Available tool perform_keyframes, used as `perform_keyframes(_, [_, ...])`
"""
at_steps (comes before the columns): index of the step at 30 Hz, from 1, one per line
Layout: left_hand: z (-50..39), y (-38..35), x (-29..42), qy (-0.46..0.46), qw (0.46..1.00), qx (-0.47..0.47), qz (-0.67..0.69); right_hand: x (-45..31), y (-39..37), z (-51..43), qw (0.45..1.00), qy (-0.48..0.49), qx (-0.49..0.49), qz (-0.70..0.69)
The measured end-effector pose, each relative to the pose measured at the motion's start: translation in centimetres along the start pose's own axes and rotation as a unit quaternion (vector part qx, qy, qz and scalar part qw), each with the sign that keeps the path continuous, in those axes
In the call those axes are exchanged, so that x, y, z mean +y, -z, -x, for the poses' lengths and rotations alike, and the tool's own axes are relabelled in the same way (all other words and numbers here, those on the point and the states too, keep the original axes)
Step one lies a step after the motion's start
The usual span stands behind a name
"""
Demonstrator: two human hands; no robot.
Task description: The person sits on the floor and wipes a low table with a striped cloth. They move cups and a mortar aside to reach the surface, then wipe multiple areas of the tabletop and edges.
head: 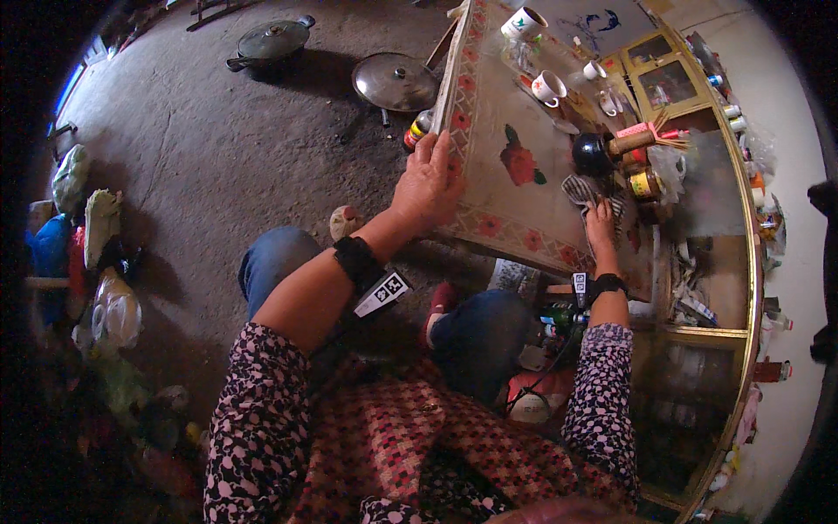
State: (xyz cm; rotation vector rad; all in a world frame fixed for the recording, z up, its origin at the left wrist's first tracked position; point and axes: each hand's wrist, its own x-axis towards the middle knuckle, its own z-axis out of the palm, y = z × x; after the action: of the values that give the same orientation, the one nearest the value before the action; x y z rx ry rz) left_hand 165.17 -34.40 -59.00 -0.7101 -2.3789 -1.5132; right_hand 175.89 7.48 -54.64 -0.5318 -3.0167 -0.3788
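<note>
My left hand [427,188] grips the near-left edge of a low table [491,124], its thumb hidden from view. The table wears a pale covering with a red flower border. Under my right hand [600,226] is a bunched, striped grey cloth [576,190], pressed onto the tabletop. Just beyond the cloth are a round black pot [591,154] and a jar with a yellow label [645,184]. A wooden holder [632,142] with thin sticks lies beside the pot.
Farther along the table stand a white mug [524,25], another mug [548,88] and a small cup [594,70]. A glass-doored cabinet [753,262] borders the right. Two lidded pans [273,40] [396,82] and a bottle [417,130] are beyond the left edge. Bagged goods [116,308] lie left.
</note>
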Motion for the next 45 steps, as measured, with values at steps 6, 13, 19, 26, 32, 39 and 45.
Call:
perform_keyframes(6, [-0.1, -0.1, -0.1, -0.02, 1.0, 0.006, 0.0, -0.2, -0.3, -0.4, 0.984, -0.137, -0.005, -0.113])
perform_keyframes(13, [0.0, 0.7, 1.3, 0.015, 1.0, 0.0, -0.004, -3.1, 0.4, 3.5, 0.982, -0.112, 0.014, -0.149])
perform_keyframes(19, [0.0, 1.1, 2.0, 0.058, 0.997, -0.04, -0.011, -7.9, 2.5, 6.8, 0.975, 0.054, 0.092, -0.197])
perform_keyframes(26, [-0.2, 0.7, 1.9, 0.071, 0.997, -0.037, -0.003, -16.2, 6.0, 8.0, 0.942, 0.165, 0.106, -0.272])
perform_keyframes(32, [0.0, 0.8, 1.9, 0.059, 0.998, -0.019, 0.008, -22.3, 8.3, 6.7, 0.896, 0.215, 0.048, -0.386])
perform_keyframes(39, [0.0, 0.6, 1.8, 0.057, 0.998, 0.011, 0.011, -26.0, 7.9, 1.8, 0.843, 0.29, 0.113, -0.439])
perform_keyframes(45, [-0.1, 0.4, 1.6, 0.068, 0.997, -0.007, 0.025, -26.1, 6.6, -2.7, 0.877, 0.28, 0.127, -0.369])
